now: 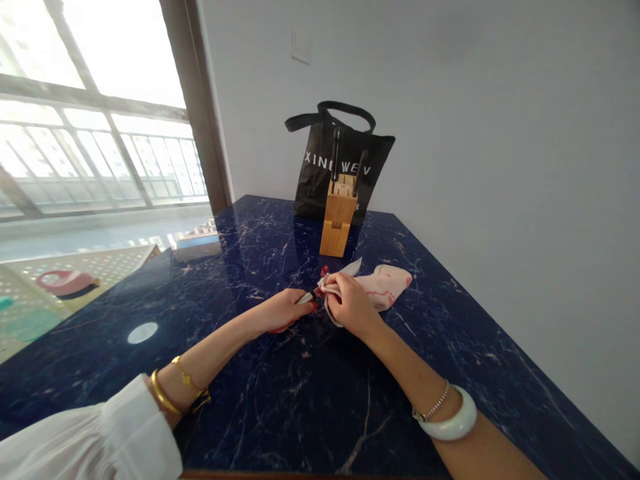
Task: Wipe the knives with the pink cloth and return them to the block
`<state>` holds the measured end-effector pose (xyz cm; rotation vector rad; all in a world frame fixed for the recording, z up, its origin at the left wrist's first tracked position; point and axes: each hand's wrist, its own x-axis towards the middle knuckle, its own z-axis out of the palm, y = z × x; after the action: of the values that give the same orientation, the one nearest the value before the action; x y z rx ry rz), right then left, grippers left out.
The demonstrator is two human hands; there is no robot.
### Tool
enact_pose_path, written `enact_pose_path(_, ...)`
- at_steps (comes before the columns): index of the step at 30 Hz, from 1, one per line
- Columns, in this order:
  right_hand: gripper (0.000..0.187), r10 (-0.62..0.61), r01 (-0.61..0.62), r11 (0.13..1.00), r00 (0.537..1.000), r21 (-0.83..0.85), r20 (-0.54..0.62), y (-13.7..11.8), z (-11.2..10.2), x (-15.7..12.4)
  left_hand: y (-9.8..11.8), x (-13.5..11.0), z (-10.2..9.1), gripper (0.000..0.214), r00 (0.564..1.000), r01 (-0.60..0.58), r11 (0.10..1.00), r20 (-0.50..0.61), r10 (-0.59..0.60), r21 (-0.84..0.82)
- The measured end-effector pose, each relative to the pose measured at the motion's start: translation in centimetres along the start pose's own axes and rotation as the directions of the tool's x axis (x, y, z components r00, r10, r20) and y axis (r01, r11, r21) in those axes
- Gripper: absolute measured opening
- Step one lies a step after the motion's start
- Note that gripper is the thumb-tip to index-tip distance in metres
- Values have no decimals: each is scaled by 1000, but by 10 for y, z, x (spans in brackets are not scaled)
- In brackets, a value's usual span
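Surface: dark blue marble counter with pale veins, running from the window side to a grey wall.

Left hand: left hand, closed around the narrow end of a slim kitchen knife; the grip itself is largely hidden, and the fingers curl under. A white sleeve and gold bangle sit at the forearm.

Right hand: right hand, pinching a folded pink-and-white cloth over the knife, with a thick white bangle on the forearm.

Knife: held low over the counter, between the hands. Its middle is wrapped in the cloth; a pale pointed end shows beyond the fold. Small red specks lie at the fold; too small to identify.

Block: upright pale wooden knife block toward the far end of the counter, well apart from the hands. Two black-handled knives stand in it.

Behind: black tote bag with white lettering, standing against the wall.

Status: one knife out of the block and in the cloth; two seated. How much blade the cloth has covered: cannot tell.
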<state>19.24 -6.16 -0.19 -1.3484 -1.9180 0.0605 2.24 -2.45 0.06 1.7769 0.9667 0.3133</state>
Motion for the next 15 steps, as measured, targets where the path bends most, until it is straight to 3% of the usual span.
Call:
enact_pose_path(5,12,121,-125,992,985,-29,-124,31,-11,6,1,-3,-2,39,999,-15,999,45,13,52)
enact_pose_path(10,16,197,-227,971,934,-70,-298,68,-21,7,-2,-2,-3,40,998,-31,995,55,26,90)
enact_pose_path(13,18,200,-239,968,921,-80,-335,77,-23,6,0,-3,-2,40,999,-24,994,46,20,107)
enact_pose_path(15,18,176,-218,970,936,-111,-304,73,-21,5,3,-4,0,39,1000,-15,992,25,12,122)
